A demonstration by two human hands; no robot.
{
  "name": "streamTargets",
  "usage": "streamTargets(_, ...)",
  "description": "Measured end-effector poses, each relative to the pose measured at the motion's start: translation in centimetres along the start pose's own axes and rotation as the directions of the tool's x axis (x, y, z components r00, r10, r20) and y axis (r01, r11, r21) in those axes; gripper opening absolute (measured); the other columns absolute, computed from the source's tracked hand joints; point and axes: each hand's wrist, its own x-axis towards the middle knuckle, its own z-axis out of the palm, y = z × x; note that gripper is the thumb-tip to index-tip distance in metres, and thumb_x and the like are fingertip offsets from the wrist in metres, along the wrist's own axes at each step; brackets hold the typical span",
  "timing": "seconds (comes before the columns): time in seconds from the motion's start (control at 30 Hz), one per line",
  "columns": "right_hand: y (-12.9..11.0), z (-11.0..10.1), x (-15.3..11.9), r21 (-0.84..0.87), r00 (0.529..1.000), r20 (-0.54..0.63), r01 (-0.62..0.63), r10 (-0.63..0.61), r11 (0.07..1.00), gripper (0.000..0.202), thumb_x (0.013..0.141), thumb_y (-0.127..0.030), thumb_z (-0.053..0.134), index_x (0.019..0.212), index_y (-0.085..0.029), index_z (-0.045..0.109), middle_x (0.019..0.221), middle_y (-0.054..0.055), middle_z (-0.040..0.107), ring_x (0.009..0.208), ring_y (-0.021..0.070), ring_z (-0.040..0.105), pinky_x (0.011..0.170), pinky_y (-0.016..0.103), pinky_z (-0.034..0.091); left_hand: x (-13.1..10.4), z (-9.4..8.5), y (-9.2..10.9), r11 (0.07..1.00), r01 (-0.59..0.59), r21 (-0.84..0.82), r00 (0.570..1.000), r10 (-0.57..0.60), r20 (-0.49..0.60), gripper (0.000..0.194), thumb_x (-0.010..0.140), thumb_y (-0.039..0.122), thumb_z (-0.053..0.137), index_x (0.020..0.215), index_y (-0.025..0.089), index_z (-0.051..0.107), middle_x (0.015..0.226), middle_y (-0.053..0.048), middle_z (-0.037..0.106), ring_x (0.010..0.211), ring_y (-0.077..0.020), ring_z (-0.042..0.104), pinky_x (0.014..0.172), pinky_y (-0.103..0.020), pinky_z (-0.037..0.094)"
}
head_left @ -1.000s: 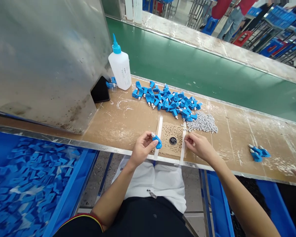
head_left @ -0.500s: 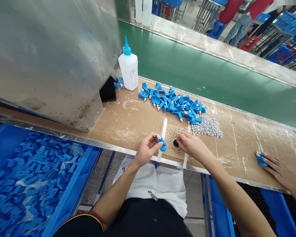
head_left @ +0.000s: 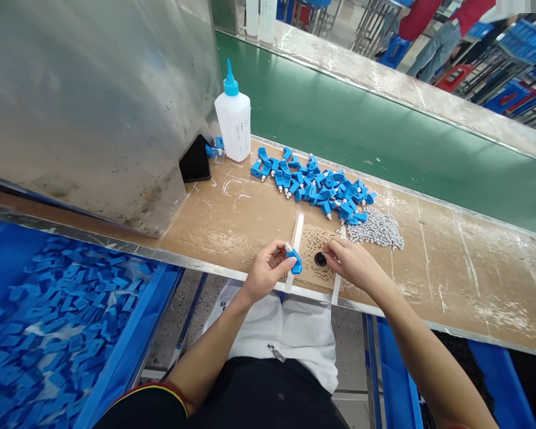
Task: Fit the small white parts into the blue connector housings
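Observation:
My left hand (head_left: 268, 268) pinches a blue plastic piece (head_left: 295, 262) with a white tip pointing up, just above the bench's near edge. To its right, my right hand (head_left: 339, 256) has its fingers pressed together at the rim of a small round black dish (head_left: 320, 259); whatever they hold is too small to make out. The dish sits on a perforated-looking brown patch (head_left: 312, 238) between two white tape strips. Behind my hands lies a pile of blue pieces (head_left: 312, 185) with white tips, beside a heap of small grey parts (head_left: 379, 227).
A white bottle with a blue nozzle (head_left: 234, 125) stands by a metal panel (head_left: 93, 107), near a black flat object (head_left: 195, 159). A blue bin of blue pieces (head_left: 67, 316) is at lower left. Beyond the bench runs a green belt (head_left: 339, 119); people stand farther back.
The other person's hand at the right, with its blue piece, has gone from view. My right hand has shifted slightly right, showing more of the black dish. My left hand keeps its hold.

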Motion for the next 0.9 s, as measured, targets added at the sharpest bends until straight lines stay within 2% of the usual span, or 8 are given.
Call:
streamTargets(0.23, -0.8, 0.5, 0.5, -0.052, 1.0, -0.015, 0.002, -0.003, 0.999, 0.018, 0.095, -0.017, 0.049, 0.079, -0.021, 0.056, 0.078, 0.007, 0.065, 0.072, 0.019, 0.063, 0.06, 0.028, 0.038, 0.0, 0.1, 0.2, 1.0, 0.016, -0.01, 1.0, -0.016, 0.002, 0.043, 0.075, 0.051, 0.082, 0.087, 0.017, 0.059, 0.077, -0.001, 0.063, 0.07, -0.0123, 0.065, 0.067, -0.025, 0.058)
streamTargets(0.37, -0.3, -0.5, -0.3, 0.068, 0.998, -0.056, 0.018, -0.014, 0.998, 0.015, 0.094, -0.017, 0.048, 0.082, -0.022, 0.056, 0.078, 0.005, 0.066, 0.068, 0.0178, 0.062, 0.06, 0.028, 0.041, 0.0, 0.1, 0.2, 1.0, 0.019, -0.015, 1.0, -0.019, -0.001, 0.043, 0.075, 0.052, 0.082, 0.087, 0.017, 0.059, 0.076, -0.001, 0.064, 0.069, -0.0126, 0.065, 0.067, -0.025, 0.059)
streamTargets(0.5, 0.8, -1.0, -1.5, 0.149, 0.995, -0.098, -0.011, 0.026, 0.989, 0.016, 0.093, -0.017, 0.047, 0.081, -0.022, 0.055, 0.077, 0.003, 0.066, 0.064, 0.0165, 0.06, 0.061, 0.028, 0.041, 0.0, 0.1, 0.1, 0.999, 0.031, -0.014, 0.999, -0.03, 0.009, 0.042, 0.075, 0.051, 0.082, 0.087, 0.017, 0.059, 0.076, -0.001, 0.064, 0.069, -0.0127, 0.065, 0.066, -0.026, 0.06)
streamTargets(0.7, 1.6, 0.3, -2.4, 0.122, 0.997, -0.009, -0.075, 0.077, 0.99, 0.012, 0.089, -0.015, 0.052, 0.08, -0.023, 0.055, 0.073, 0.002, 0.064, 0.062, 0.0171, 0.059, 0.058, 0.027, 0.038, 0.0, 0.1, 0.1, 1.0, 0.027, -0.005, 0.999, -0.026, 0.018, 0.042, 0.075, 0.051, 0.082, 0.088, 0.017, 0.059, 0.077, -0.001, 0.063, 0.069, -0.0122, 0.064, 0.067, -0.025, 0.059)
streamTargets(0.9, 1.2, 1.0, -2.5, 0.105, 0.998, -0.026, -0.053, 0.056, 0.993, 0.012, 0.091, -0.017, 0.051, 0.082, -0.022, 0.056, 0.076, 0.003, 0.064, 0.063, 0.0169, 0.059, 0.058, 0.027, 0.039, 0.0, 0.1, 0.1, 0.999, 0.029, 0.024, 1.0, -0.029, -0.002, 0.043, 0.075, 0.052, 0.082, 0.088, 0.017, 0.061, 0.078, -0.001, 0.062, 0.071, -0.0123, 0.062, 0.067, -0.025, 0.058)
